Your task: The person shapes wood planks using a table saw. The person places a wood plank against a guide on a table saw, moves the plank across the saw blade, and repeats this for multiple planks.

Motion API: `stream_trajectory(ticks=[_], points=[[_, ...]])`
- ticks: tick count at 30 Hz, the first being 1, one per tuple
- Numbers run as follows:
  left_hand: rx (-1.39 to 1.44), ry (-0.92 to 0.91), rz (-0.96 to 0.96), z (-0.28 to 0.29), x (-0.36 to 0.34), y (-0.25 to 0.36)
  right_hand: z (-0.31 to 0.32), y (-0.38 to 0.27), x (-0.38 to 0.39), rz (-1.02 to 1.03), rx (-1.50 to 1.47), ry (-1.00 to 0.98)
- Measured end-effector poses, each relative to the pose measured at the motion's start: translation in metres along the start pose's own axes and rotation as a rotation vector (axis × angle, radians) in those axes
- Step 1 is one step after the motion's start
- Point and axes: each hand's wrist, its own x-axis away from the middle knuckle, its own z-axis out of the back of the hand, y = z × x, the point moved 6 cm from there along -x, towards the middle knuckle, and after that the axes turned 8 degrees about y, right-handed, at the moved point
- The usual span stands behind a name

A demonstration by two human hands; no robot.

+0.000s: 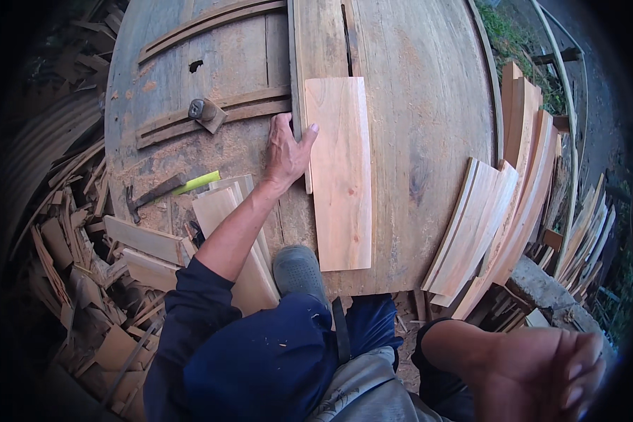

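Observation:
A pale wooden board (341,176) lies lengthwise on the worn workbench (429,126), its left edge along a narrow wooden strip (297,70). My left hand (288,151) grips that strip, fingers on its left side and thumb over the top at the board's edge. At the lower right, close to the camera, my right hand (541,369) is raised with its fingers curled in; nothing shows in it. My grey shoe (299,271) rests by the board's near left corner.
A hammer (155,195) with a yellow-green grip end lies at the left. Slotted rails (253,105) and a wooden block with a metal top (205,112) are beyond it. Cut boards (471,228) lean at the right; more boards (235,246) lie beside my left arm. Scrap wood (84,274) heaps at the left.

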Motion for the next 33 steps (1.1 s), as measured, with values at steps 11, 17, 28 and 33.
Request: stream_trajectory(ticks=[11,17,28,33], points=[[-0.388,-0.244,-0.395,0.03,-0.079,-0.014,0.073,0.044,0.363,-0.85,1.096,-1.611],[-0.428,-0.334,-0.599,0.02,-0.082,-0.021,0.063,0.046,0.374,-0.844,1.109,-1.555],[-0.41,-0.287,-0.685,0.017,-0.072,-0.04,0.062,0.048,0.373,-0.904,1.038,-1.495],[-0.475,-0.173,-0.611,0.022,-0.075,-0.039,0.065,0.047,0.372,-0.913,1.062,-1.492]])
